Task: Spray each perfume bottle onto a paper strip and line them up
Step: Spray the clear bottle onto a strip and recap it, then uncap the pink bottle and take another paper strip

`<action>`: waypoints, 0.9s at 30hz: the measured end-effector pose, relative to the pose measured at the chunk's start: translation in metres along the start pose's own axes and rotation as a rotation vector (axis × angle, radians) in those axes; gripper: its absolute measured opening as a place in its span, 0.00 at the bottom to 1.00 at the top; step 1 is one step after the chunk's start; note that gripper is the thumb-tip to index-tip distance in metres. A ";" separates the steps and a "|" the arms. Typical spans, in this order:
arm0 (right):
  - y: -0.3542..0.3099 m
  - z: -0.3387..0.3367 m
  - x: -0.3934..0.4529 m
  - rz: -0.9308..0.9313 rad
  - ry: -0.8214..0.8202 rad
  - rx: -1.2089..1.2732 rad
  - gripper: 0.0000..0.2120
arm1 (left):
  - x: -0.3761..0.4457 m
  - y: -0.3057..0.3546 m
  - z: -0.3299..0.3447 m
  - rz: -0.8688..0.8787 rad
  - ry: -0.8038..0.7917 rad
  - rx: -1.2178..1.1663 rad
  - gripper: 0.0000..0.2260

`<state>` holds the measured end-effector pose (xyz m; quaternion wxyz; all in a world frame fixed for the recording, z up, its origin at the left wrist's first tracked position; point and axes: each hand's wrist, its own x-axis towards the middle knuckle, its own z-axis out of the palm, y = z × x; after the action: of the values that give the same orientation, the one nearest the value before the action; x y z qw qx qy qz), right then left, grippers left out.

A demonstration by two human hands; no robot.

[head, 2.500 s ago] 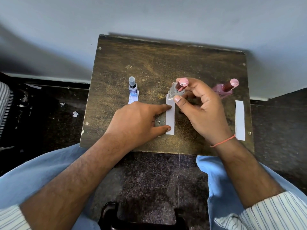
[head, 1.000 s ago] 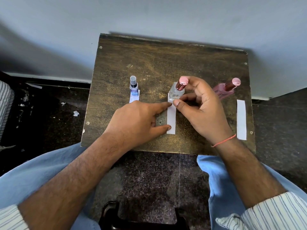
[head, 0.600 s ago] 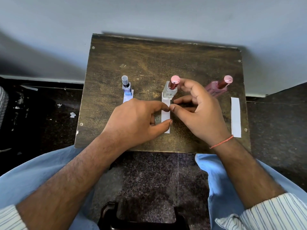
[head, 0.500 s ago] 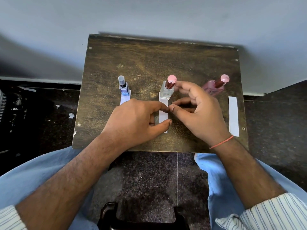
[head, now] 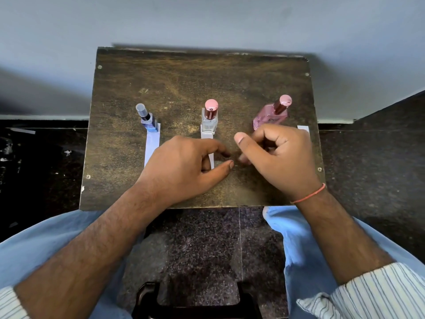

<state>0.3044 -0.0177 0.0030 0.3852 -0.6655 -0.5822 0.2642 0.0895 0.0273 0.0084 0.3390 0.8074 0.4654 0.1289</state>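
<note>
The left hand (head: 184, 166) lies palm down on the wooden board (head: 184, 84), its fingers loosely bent and holding nothing, forefinger and thumb tips reaching toward 3 o'clock over the near end of the middle paper strip (head: 208, 143), which its knuckles partly cover. The right hand (head: 280, 157) sits just beside it at 3 o'clock, fingers curled inward and thumb raised toward 11 o'clock; nothing seems to be held, though the fingertips are blurred. A red thread circles the right wrist (head: 309, 195). At 12 o'clock from the left hand stands the clear bottle (head: 209, 118) with a pink cap, upright on the far end of the middle strip. At 10 o'clock the blue bottle (head: 147, 119) stands on the left paper strip (head: 152, 146). At 12 o'clock from the right hand stands the pink bottle (head: 272, 113); its label is too small to read. The right paper strip (head: 303, 128) peeks out beyond the knuckles. The board rests against a pale wall (head: 207, 19) over a dark speckled floor (head: 197, 249).
</note>
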 end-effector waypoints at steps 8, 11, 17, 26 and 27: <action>0.016 -0.016 0.003 0.006 0.371 0.070 0.18 | 0.004 0.005 0.007 0.034 -0.007 -0.029 0.11; 0.023 -0.020 0.008 0.053 0.385 0.033 0.04 | 0.006 0.005 0.009 0.045 0.000 -0.014 0.08; 0.031 -0.021 0.011 0.132 0.227 -0.008 0.24 | 0.006 0.007 0.011 0.057 -0.003 -0.032 0.10; 0.032 -0.018 0.013 0.133 0.146 0.011 0.17 | 0.007 0.002 0.014 0.055 0.076 -0.282 0.05; 0.033 -0.018 0.014 0.133 0.151 -0.005 0.15 | 0.007 0.002 0.013 0.050 0.086 -0.341 0.04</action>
<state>0.3396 -0.0089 -0.0127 0.4076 -0.7218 -0.5067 0.2369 0.1012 0.0266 -0.0009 0.4478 0.7431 0.4307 0.2486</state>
